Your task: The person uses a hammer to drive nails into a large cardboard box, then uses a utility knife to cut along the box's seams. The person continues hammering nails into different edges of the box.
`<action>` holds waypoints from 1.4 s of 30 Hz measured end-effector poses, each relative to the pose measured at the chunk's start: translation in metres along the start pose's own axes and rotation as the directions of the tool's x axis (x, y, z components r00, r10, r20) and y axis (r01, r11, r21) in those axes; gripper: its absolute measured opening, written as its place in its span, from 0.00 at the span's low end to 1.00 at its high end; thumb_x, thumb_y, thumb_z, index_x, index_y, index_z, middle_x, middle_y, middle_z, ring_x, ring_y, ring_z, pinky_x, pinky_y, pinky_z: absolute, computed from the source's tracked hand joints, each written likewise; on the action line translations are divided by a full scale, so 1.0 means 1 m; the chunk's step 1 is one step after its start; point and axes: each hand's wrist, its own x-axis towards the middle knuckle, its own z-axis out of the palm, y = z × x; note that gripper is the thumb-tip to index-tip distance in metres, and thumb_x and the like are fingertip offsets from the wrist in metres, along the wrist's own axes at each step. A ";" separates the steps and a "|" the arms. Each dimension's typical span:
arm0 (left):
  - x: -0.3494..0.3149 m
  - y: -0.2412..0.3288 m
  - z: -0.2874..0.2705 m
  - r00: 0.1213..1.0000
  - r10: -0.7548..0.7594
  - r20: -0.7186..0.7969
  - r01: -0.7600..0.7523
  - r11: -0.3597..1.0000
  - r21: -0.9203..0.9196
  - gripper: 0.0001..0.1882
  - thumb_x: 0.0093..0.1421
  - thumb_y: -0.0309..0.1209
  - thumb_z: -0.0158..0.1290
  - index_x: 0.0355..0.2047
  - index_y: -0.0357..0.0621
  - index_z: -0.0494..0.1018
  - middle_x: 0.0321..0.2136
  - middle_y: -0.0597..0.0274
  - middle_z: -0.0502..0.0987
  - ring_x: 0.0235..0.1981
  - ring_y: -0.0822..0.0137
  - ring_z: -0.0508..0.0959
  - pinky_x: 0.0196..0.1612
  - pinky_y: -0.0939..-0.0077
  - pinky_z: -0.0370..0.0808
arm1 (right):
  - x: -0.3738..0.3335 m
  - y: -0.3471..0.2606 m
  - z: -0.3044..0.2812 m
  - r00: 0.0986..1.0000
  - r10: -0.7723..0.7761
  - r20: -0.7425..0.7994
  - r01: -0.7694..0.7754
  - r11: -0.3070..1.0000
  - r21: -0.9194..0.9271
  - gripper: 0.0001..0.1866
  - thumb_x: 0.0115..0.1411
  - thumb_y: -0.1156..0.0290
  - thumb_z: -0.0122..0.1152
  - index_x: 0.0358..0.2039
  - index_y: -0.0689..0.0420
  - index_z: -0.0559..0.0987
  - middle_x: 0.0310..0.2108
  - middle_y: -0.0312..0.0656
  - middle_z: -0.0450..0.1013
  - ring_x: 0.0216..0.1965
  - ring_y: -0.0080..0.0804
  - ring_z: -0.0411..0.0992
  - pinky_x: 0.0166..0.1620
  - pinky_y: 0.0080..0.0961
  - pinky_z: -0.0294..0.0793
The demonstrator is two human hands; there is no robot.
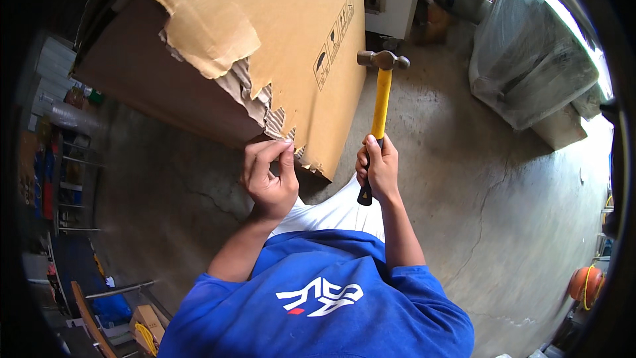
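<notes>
My right hand [381, 169] is wrapped round the black grip of a ball-peen hammer [381, 103]. Its shaft is yellow, and its metal head points up and away from me. Beside it, to the left, my left hand [271, 176] is closed in a pinch, thumb against forefinger. Those fingertips are at the ragged lower edge of a large brown cardboard box [285, 33]; whatever they pinch is too small to make out. Torn along that edge, the box shows its corrugated inner layer, with a loose flap of paper higher up.
A grey concrete floor [450, 179] lies around me. Toward the far right stands a bulky thing wrapped in clear plastic [530, 59]. Behind the box is a white cabinet [391, 0]. Shelving [76, 192] lines the left, and an orange round object [585, 285] is at the right rim.
</notes>
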 end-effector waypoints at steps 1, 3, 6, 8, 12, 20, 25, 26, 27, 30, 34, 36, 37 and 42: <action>0.002 0.001 0.002 1.000 -0.005 -0.019 0.005 1.000 -0.006 0.08 0.58 0.17 0.62 0.37 0.38 0.79 0.33 0.58 0.79 0.33 0.63 0.80 0.36 0.73 0.77 | 0.000 0.001 -0.002 1.000 0.001 -0.005 -0.001 1.000 0.004 0.09 0.73 0.64 0.50 0.39 0.55 0.67 0.18 0.30 0.60 0.13 0.16 0.59 0.13 0.17 0.61; 0.008 0.004 0.003 1.000 0.011 -0.025 -0.011 1.000 0.008 0.08 0.58 0.17 0.62 0.37 0.38 0.79 0.33 0.57 0.79 0.33 0.62 0.81 0.37 0.73 0.77 | -0.001 0.002 -0.004 1.000 -0.002 -0.025 0.001 1.000 -0.011 0.11 0.74 0.62 0.49 0.36 0.55 0.66 0.17 0.31 0.60 0.11 0.17 0.59 0.12 0.18 0.60; 0.009 0.000 -0.001 1.000 -0.002 0.011 0.002 1.000 -0.026 0.08 0.57 0.17 0.62 0.37 0.38 0.79 0.33 0.56 0.79 0.34 0.62 0.81 0.37 0.72 0.78 | -0.007 0.004 -0.010 0.998 0.016 -0.067 -0.019 0.999 -0.037 0.12 0.74 0.61 0.49 0.35 0.54 0.66 0.16 0.31 0.60 0.11 0.17 0.59 0.12 0.18 0.60; 0.015 -0.008 -0.009 0.999 0.009 0.053 -0.006 0.999 -0.050 0.08 0.58 0.17 0.62 0.37 0.37 0.78 0.34 0.55 0.80 0.34 0.62 0.81 0.37 0.72 0.78 | -0.008 0.006 -0.017 0.995 0.006 -0.099 -0.013 0.997 -0.072 0.12 0.74 0.60 0.49 0.35 0.54 0.66 0.16 0.31 0.60 0.11 0.17 0.59 0.11 0.18 0.60; 0.004 -0.033 -0.026 0.995 0.054 -0.087 -0.069 0.981 -0.181 0.13 0.58 0.13 0.60 0.43 0.35 0.74 0.38 0.53 0.78 0.38 0.63 0.81 0.42 0.72 0.81 | -0.030 0.009 -0.027 0.978 0.032 -0.204 -0.049 0.996 -0.080 0.12 0.73 0.62 0.50 0.34 0.54 0.66 0.17 0.30 0.61 0.12 0.16 0.59 0.12 0.18 0.59; -0.080 -0.063 -0.048 0.989 -0.135 0.057 0.145 0.954 -0.262 0.15 0.56 0.12 0.56 0.42 0.36 0.70 0.40 0.49 0.79 0.41 0.61 0.83 0.43 0.75 0.81 | -0.053 0.051 -0.032 0.941 0.167 -0.293 -0.176 0.984 -0.005 0.13 0.69 0.64 0.56 0.32 0.54 0.64 0.17 0.33 0.61 0.12 0.22 0.62 0.15 0.25 0.66; -0.106 -0.058 -0.060 0.972 -0.213 0.095 0.229 0.950 -0.214 0.14 0.54 0.12 0.57 0.41 0.38 0.73 0.35 0.56 0.80 0.32 0.68 0.81 0.36 0.77 0.80 | 0.033 0.148 -0.045 0.925 0.074 -0.373 -0.079 0.997 0.003 0.13 0.64 0.73 0.62 0.43 0.65 0.69 0.42 0.52 0.77 0.42 0.42 0.80 0.46 0.34 0.83; -0.105 -0.055 -0.061 0.971 -0.204 0.122 0.223 0.959 -0.176 0.14 0.54 0.13 0.57 0.40 0.39 0.74 0.34 0.57 0.80 0.31 0.68 0.81 0.36 0.77 0.79 | 0.045 0.172 -0.049 0.906 0.083 -0.414 -0.107 0.994 -0.037 0.16 0.64 0.71 0.64 0.45 0.65 0.69 0.44 0.52 0.76 0.44 0.40 0.80 0.49 0.34 0.82; -0.102 -0.054 -0.064 0.968 -0.195 0.159 0.217 0.967 -0.131 0.14 0.53 0.13 0.57 0.40 0.39 0.74 0.33 0.59 0.80 0.30 0.68 0.81 0.35 0.76 0.79 | 0.055 0.196 -0.051 0.885 0.090 -0.458 -0.134 0.989 -0.065 0.16 0.62 0.69 0.67 0.43 0.64 0.71 0.41 0.47 0.77 0.40 0.34 0.79 0.44 0.28 0.81; -0.084 -0.048 -0.072 0.954 -0.111 0.278 0.124 0.992 -0.031 0.14 0.51 0.14 0.58 0.38 0.40 0.76 0.30 0.61 0.80 0.28 0.67 0.81 0.33 0.75 0.79 | 0.069 0.258 -0.046 0.813 0.177 -0.554 -0.263 0.961 -0.079 0.12 0.58 0.69 0.67 0.38 0.60 0.74 0.32 0.39 0.75 0.30 0.26 0.73 0.33 0.23 0.74; -0.068 -0.044 -0.045 0.857 0.033 0.514 0.018 0.995 -0.094 0.16 0.48 0.14 0.58 0.38 0.41 0.78 0.30 0.61 0.80 0.27 0.66 0.81 0.32 0.73 0.79 | 0.071 0.331 -0.054 0.686 0.149 -0.712 -0.211 0.978 0.002 0.07 0.57 0.70 0.64 0.29 0.58 0.75 0.23 0.36 0.72 0.21 0.25 0.68 0.26 0.27 0.69; -0.063 -0.043 -0.040 0.784 0.027 0.621 0.035 0.996 -0.087 0.17 0.47 0.14 0.58 0.38 0.40 0.78 0.30 0.60 0.79 0.27 0.65 0.81 0.32 0.73 0.80 | 0.062 0.336 -0.031 0.631 0.227 -0.741 -0.270 0.961 0.065 0.09 0.57 0.70 0.66 0.28 0.57 0.74 0.22 0.34 0.71 0.22 0.24 0.67 0.27 0.27 0.68; -0.061 -0.044 -0.036 0.752 0.024 0.659 0.033 0.997 -0.075 0.16 0.47 0.15 0.58 0.38 0.40 0.78 0.30 0.59 0.79 0.27 0.65 0.81 0.32 0.73 0.80 | 0.062 0.331 -0.025 0.639 0.212 -0.740 -0.254 0.965 0.057 0.09 0.57 0.69 0.67 0.28 0.57 0.74 0.22 0.34 0.71 0.22 0.23 0.67 0.28 0.27 0.68; -0.066 -0.050 -0.001 0.502 0.112 0.858 -0.036 0.993 -0.109 0.14 0.49 0.16 0.58 0.38 0.38 0.78 0.30 0.54 0.77 0.28 0.59 0.81 0.33 0.69 0.79 | 0.055 0.293 -0.022 0.694 0.128 -0.708 -0.145 0.989 0.037 0.11 0.56 0.68 0.70 0.29 0.58 0.75 0.23 0.32 0.70 0.24 0.22 0.66 0.29 0.27 0.68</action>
